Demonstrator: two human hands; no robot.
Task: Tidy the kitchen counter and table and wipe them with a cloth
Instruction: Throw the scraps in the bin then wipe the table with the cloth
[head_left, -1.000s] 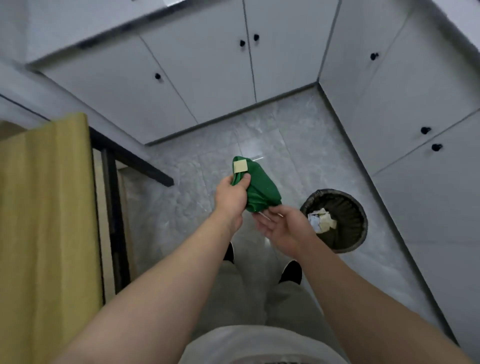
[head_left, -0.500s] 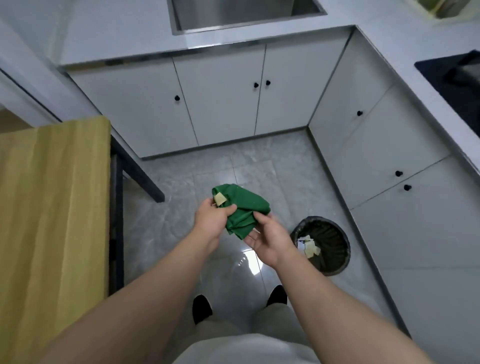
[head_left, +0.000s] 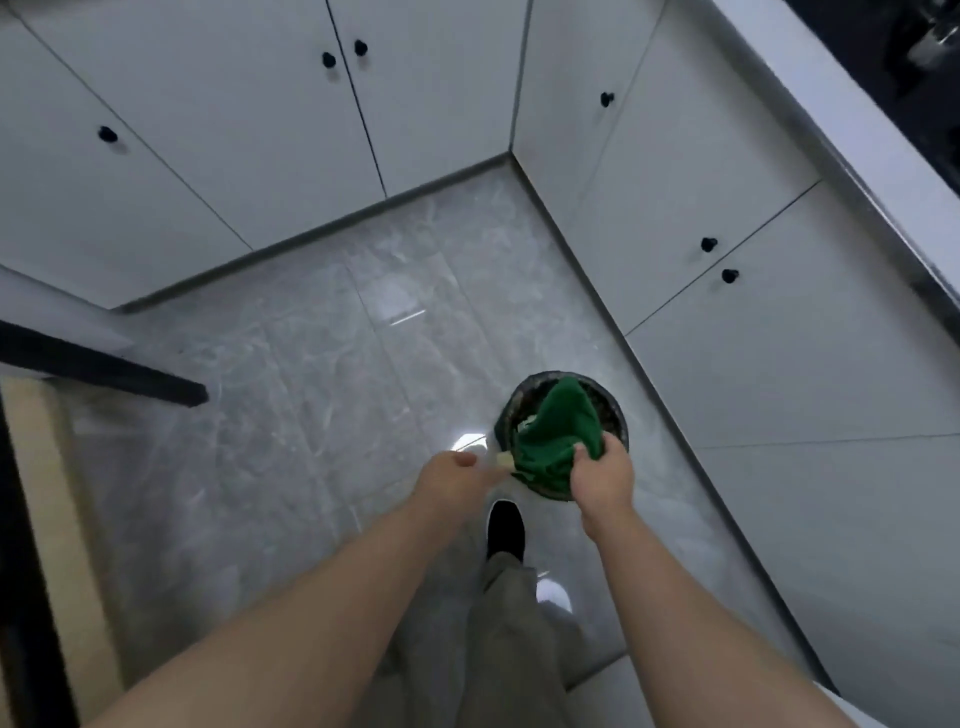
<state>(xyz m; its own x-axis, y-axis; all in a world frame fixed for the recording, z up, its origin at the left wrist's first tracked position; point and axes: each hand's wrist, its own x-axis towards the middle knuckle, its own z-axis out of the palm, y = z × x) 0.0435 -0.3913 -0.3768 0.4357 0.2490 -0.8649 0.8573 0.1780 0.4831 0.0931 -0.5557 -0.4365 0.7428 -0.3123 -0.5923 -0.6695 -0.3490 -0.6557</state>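
Green and soft, the cloth (head_left: 558, 436) is hanging in crumpled folds right above the bin (head_left: 614, 410), covering most of its mouth. My right hand (head_left: 602, 475) is gripping the cloth at the near side of the bin, with the fingers curling tight into the fabric and the thumb pressing on top. My left hand (head_left: 451, 474) is hovering just left of the bin, smeared by blur. Its fingers are pointing at a small cream tag (head_left: 503, 458) on the cloth's edge, and I cannot tell whether they are pinching it or only touching it.

Round and dark, the bin is wearing a wrinkled black liner, and something pale is showing inside beside the cloth. It is standing on glossy grey marble-veined tiles (head_left: 311, 389) that are catching white glare. Flat white cabinet doors (head_left: 675, 182) with small black knobs are rising beyond the bin and to its right. My black shoe (head_left: 505, 527) is resting just near of the bin, under a loose khaki trouser leg (head_left: 511, 649). Far left of the bin, a black bar (head_left: 104, 371) is jutting out.
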